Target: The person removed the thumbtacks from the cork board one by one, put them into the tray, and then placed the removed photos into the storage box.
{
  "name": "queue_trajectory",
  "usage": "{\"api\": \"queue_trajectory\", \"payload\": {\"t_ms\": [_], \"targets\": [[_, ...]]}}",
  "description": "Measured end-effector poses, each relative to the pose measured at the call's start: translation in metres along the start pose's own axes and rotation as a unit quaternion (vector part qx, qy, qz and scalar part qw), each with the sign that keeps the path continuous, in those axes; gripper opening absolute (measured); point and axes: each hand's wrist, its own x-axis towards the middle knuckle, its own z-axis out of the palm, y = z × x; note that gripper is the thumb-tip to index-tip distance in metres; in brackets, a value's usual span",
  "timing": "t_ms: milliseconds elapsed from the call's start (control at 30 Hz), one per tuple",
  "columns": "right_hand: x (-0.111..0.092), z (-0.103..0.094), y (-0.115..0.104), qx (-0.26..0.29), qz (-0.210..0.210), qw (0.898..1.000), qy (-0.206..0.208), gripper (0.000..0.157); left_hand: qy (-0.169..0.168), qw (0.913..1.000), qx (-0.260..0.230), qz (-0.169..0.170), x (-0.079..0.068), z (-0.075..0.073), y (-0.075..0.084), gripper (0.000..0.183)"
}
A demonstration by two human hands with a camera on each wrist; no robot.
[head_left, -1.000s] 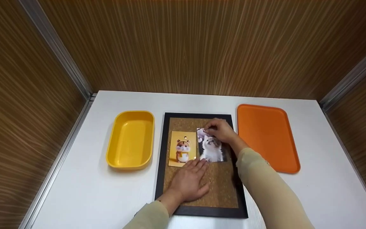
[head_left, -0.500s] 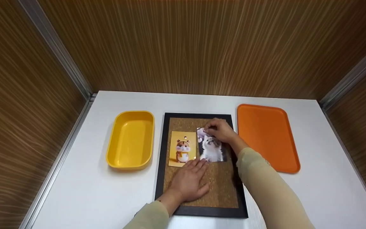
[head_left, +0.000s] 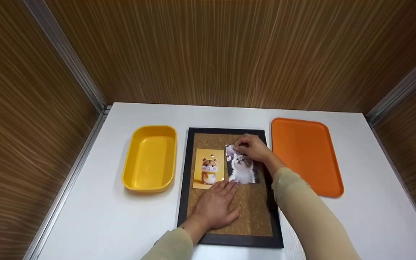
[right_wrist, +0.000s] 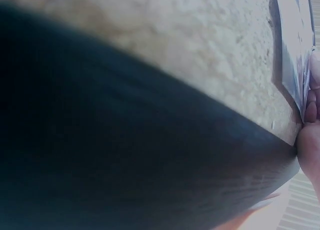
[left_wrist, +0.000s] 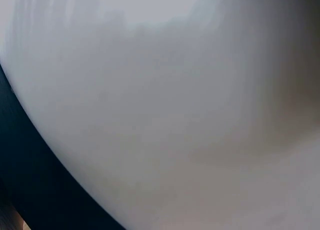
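Note:
A cork board (head_left: 226, 227) in a black frame lies on the white table, bearing a yellow hamster picture card (head_left: 208, 169) and, to its right, a kitten picture card (head_left: 242, 173). My left hand (head_left: 215, 209) lies flat on the cork, fingers spread, fingertips on the cards' lower edges. At the top of the kitten card my right hand (head_left: 253, 148) pinches a tiny thumbtack, mostly hidden by the thumb and forefinger. A small round tack (head_left: 212, 156) shows near the top of the hamster card. The right wrist view catches my right fingers (right_wrist: 312, 104) beside a card's edge.
Left of the board stands a deep yellow bin (head_left: 150, 159). To the right lies a shallow orange tray (head_left: 305, 155), close to my right forearm. Wood-patterned panels (head_left: 208, 54) rise behind the table and at both sides.
Both hands keep their places on the board and cards. The head view has shifted very slightly, so everything sits a little farther right.

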Motion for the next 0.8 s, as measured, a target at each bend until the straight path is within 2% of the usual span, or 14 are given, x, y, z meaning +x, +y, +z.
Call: {"api": "queue_trajectory", "payload": {"t_ms": [233, 433, 600, 800], "targets": [[0.0007, 0.0009, 0.0004, 0.018, -0.005, 1.000, -0.004, 0.006, 0.009, 1.0000, -0.002, 0.004, -0.0005, 0.0013, -0.0012, 0.073], [0.0004, -0.0003, 0.0015, 0.029, 0.044, 0.999, -0.002, 0.005, 0.004, 1.0000, 0.004, 0.004, -0.0002, 0.0013, -0.0015, 0.073], [-0.0011, -0.0016, 0.0000, 0.060, 0.075, 0.995, 0.000, 0.006, 0.002, 1.0000, 0.002, 0.002, -0.0005, 0.0012, -0.0008, 0.072], [-0.0032, -0.0011, -0.0011, 0.100, 0.075, 0.992, 0.013, 0.007, 0.006, 1.0000, -0.007, 0.002, -0.0005, 0.0010, -0.0011, 0.072]]}}
